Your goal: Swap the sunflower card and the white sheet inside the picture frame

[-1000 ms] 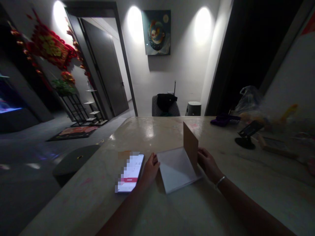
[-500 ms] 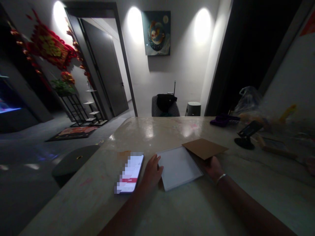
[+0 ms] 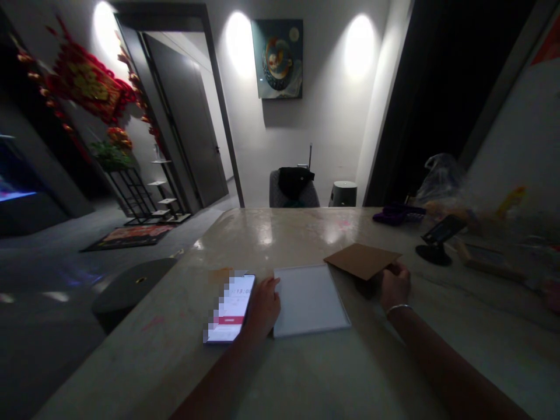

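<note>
A white flat rectangular panel (image 3: 308, 300) with a thin rim lies on the marble table (image 3: 306, 373). My left hand (image 3: 264, 306) is at its left edge, fingers bent against that edge, close beside a lit phone (image 3: 230, 309). To the right, my right hand (image 3: 396, 284) grips the right corner of a brown board (image 3: 362, 260), which is tilted and raised a little off the table. The board's left corner is near the panel's top right corner. A bracelet is on my right wrist.
A black stand (image 3: 437, 239), a wooden frame (image 3: 490, 259), a purple item (image 3: 396, 214) and a clear plastic bag (image 3: 441, 181) are on the table's right side. Beyond the far edge is a chair (image 3: 280, 189); a dark stool (image 3: 131, 286) stands left.
The white panel has turned straighter and shifted slightly left with my left hand. My right hand has moved right and up, from under the brown board to its right corner.
</note>
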`<state>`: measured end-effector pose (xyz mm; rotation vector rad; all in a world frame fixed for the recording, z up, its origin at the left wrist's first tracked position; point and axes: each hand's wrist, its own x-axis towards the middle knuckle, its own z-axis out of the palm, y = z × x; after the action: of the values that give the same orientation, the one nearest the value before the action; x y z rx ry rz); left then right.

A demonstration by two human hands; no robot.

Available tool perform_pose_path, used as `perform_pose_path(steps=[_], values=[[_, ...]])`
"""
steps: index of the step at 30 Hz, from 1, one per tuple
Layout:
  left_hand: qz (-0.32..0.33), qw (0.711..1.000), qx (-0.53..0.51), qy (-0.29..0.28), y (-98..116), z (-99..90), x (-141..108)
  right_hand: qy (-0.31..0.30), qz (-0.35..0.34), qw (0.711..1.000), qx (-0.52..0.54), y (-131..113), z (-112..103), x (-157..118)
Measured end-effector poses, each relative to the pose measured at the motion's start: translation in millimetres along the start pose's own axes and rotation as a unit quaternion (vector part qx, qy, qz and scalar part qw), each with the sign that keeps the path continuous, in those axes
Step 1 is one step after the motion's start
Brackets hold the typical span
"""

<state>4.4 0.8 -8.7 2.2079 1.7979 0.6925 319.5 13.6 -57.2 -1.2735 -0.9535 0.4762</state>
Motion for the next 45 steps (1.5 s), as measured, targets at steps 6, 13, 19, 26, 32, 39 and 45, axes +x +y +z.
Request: perform_pose_path(steps=[6,13,19,26,32,39,45], values=[[0.008,0.999,0.035,0.005,2.7,-6.2,0.0,0.14,-0.103,0.98,-0.098,-4.3,-8.1,1.6],[-0.043,0.996,0.06,-0.055,7.6,-14.9,-4.9,-0.071,-0.044,0.984,-0.155,-45.1,19.5,-25.3],[0.002,0.996,0.067,-0.064,6.4,-10.3,-7.3,-0.254,-0.07,0.941,-0.213,-59.4,39.2,-55.3],[-0.001,0.999,-0.024,-0.024,11.5,-5.9,-10.1,-0.3,-0.106,0.908,-0.273,-59.7,40.9,-60.4],[0.003,0.998,-0.064,-0.025,8.8,4.6,-9.8,-0.316,-0.141,0.896,-0.279,-54.6,41.8,-64.7],[0.032,0.998,0.001,-0.051,16.6,-2.8,-14.9,-0.28,-0.209,0.873,-0.34,-49.4,43.6,-67.4],[0.038,0.99,0.066,-0.121,19.5,-2.6,-16.7,-0.299,-0.225,0.837,-0.398,-54.4,45.3,-71.5]])
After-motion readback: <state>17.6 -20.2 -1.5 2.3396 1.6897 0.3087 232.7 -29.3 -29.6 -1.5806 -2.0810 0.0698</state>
